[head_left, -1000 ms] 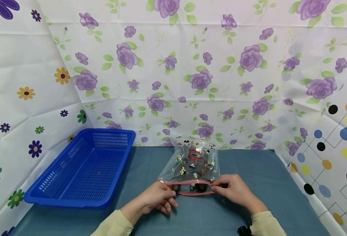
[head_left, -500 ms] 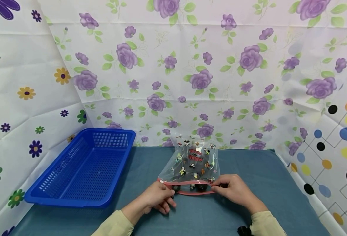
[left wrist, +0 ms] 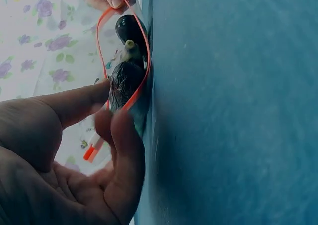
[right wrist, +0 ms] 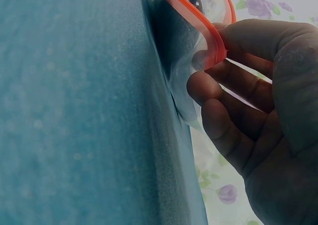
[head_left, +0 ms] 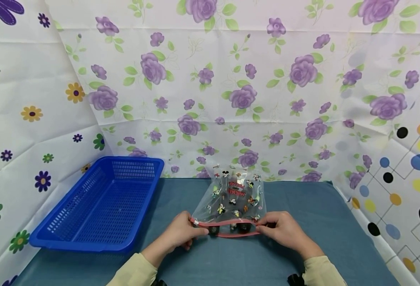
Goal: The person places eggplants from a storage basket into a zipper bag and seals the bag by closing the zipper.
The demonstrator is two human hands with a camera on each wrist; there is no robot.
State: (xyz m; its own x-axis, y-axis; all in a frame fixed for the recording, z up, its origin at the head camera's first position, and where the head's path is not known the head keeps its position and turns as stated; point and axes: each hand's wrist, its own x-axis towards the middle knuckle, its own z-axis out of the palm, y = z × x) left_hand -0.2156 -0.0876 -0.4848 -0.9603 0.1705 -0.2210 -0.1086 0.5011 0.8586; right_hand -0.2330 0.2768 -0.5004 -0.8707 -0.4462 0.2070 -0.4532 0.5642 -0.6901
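Note:
A clear plastic zip bag [head_left: 231,198] with cartoon prints and a red-edged mouth lies on the table, its mouth facing the person and gaping. Dark rounded things [left wrist: 126,83] sit inside; one is wrinkled, another glossy [left wrist: 128,29], with a pale greenish stub [left wrist: 130,44] between them. My left hand [head_left: 179,231] holds the left end of the mouth, thumb stretched along the opening and other fingers curled at the rim. At the right end, my right hand [head_left: 285,229] pinches the red edge [right wrist: 214,48] between thumb and fingers.
A blue plastic basket [head_left: 138,222] with slotted walls stands on the left of the table, beside the left forearm. Blue-green cloth [head_left: 295,198] covers the table. Flower-patterned sheets [head_left: 210,99] rise behind and at the left, a dotted one [head_left: 410,190] at the right.
My left hand has shifted slightly left and up along the bag's mouth, its thumb now straighter and the lower fingers drawn back. The right hand and bag stay in place.

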